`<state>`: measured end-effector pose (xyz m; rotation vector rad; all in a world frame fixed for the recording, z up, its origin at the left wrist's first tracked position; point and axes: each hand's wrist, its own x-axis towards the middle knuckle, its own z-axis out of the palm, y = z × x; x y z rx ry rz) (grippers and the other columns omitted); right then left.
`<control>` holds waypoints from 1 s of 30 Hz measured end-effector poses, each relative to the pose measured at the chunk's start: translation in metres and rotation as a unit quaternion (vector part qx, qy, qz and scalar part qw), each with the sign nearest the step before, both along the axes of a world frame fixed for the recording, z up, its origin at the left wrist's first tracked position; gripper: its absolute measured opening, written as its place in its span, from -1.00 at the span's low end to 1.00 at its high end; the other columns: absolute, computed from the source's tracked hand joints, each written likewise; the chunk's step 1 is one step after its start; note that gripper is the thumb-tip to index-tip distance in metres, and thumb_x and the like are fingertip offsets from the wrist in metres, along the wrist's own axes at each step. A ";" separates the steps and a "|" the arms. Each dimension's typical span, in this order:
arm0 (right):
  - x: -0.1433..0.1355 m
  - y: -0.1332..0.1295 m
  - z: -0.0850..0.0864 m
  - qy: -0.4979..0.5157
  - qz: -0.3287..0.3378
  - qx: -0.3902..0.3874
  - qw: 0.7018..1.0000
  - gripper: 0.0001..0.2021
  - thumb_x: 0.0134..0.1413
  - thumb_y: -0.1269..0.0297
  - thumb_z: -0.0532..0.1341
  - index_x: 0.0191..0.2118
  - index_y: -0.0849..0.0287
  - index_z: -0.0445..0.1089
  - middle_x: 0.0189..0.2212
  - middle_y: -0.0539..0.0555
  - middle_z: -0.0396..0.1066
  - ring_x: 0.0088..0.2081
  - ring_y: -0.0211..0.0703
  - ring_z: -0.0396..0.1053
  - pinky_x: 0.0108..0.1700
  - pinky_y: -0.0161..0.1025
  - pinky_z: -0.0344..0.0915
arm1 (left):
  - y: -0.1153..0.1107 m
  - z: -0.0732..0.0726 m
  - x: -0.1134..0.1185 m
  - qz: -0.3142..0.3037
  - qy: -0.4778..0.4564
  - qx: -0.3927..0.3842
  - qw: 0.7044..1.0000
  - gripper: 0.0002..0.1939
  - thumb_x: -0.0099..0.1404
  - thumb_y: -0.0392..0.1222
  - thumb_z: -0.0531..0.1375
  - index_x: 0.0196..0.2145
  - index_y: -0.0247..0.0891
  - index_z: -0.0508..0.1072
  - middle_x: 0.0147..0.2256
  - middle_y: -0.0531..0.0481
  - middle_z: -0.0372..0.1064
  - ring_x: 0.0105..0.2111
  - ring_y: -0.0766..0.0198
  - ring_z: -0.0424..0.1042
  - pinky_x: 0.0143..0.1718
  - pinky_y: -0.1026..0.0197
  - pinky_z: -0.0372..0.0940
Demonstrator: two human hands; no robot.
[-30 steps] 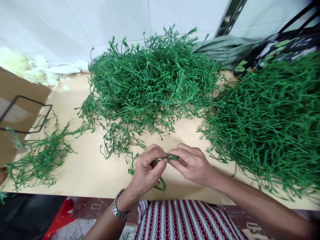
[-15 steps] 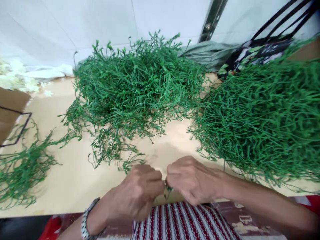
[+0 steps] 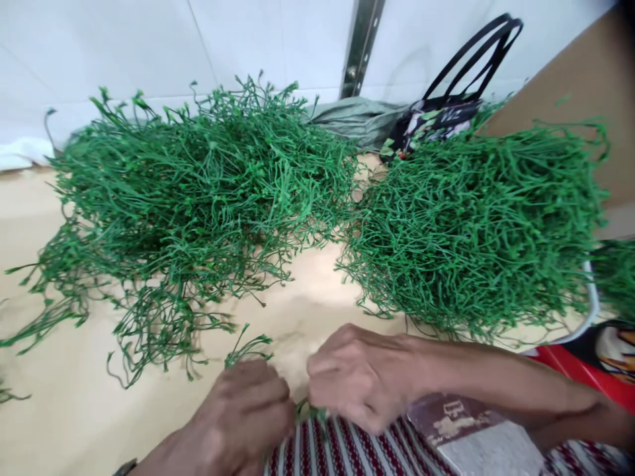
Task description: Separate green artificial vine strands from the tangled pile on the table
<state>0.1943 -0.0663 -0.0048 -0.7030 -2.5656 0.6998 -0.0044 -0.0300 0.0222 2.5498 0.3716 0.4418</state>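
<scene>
Since the earlier frame, the left pile (image 3: 198,185) and right pile (image 3: 476,231) have been shifting leftward in your view, lying beyond your fingers. Nearer, over the striped cloth (image 3: 342,453), your right hand (image 3: 360,377) and left hand (image 3: 238,413) are curling tight, seemingly both gripping the green strands (image 3: 303,408) showing between them. Keeping those grips close and the tension even should be sparing the strands from kinking. The frame is cutting off your watch (image 3: 126,468); your fists are hiding your fingertips, and blur is obscuring the strands' ends.

hands (image 3: 243,413) (image 3: 354,378): blurred, fingertips hidden | greenery (image 3: 301,408) between: mostly covered (ends unclear) | wristband (image 3: 125,468): cut by bottom edge
</scene>
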 end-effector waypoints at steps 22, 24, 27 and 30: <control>-0.011 0.010 0.000 -0.115 0.084 -0.022 0.990 -0.92 -0.10 0.48 0.16 -0.52 0.22 0.27 -0.53 -0.03 0.26 -0.57 -0.34 0.07 -0.58 -0.30 -0.06 | -0.004 -0.013 0.001 -0.170 0.147 0.066 0.972 -0.80 0.20 -0.44 -0.04 -0.51 -0.26 0.24 -0.58 -0.01 0.27 -0.58 0.28 0.20 -0.54 0.18 0.05; -0.011 0.007 -0.004 -0.125 0.116 -0.015 0.985 -0.90 -0.10 0.52 0.16 -0.52 0.22 0.27 -0.54 -0.03 0.26 -0.56 -0.33 0.08 -0.54 -0.30 -0.02 | -0.002 -0.014 0.001 -0.197 0.172 0.065 0.963 -0.81 0.22 -0.41 -0.02 -0.50 -0.26 0.26 -0.58 0.00 0.27 -0.58 0.29 0.21 -0.53 0.17 0.07; -0.006 0.009 -0.005 -0.116 0.144 -0.021 0.983 -0.86 -0.09 0.59 0.13 -0.50 0.22 0.27 -0.55 -0.04 0.24 -0.54 -0.33 0.09 -0.50 -0.31 0.03 | 0.006 -0.016 -0.003 -0.200 0.173 0.039 0.964 -0.81 0.21 -0.42 -0.02 -0.50 -0.25 0.26 -0.60 0.03 0.26 -0.60 0.31 0.21 -0.52 0.19 0.08; 0.006 0.017 -0.001 -0.045 0.039 -0.047 0.997 -0.85 -0.01 0.58 0.05 -0.46 0.22 0.25 -0.56 -0.03 0.18 -0.53 -0.32 0.07 -0.49 -0.33 0.04 | 0.018 -0.017 -0.009 -0.127 0.123 0.032 0.984 -0.80 0.17 -0.45 -0.04 -0.50 -0.26 0.28 -0.63 0.02 0.25 -0.61 0.32 0.21 -0.56 0.21 0.05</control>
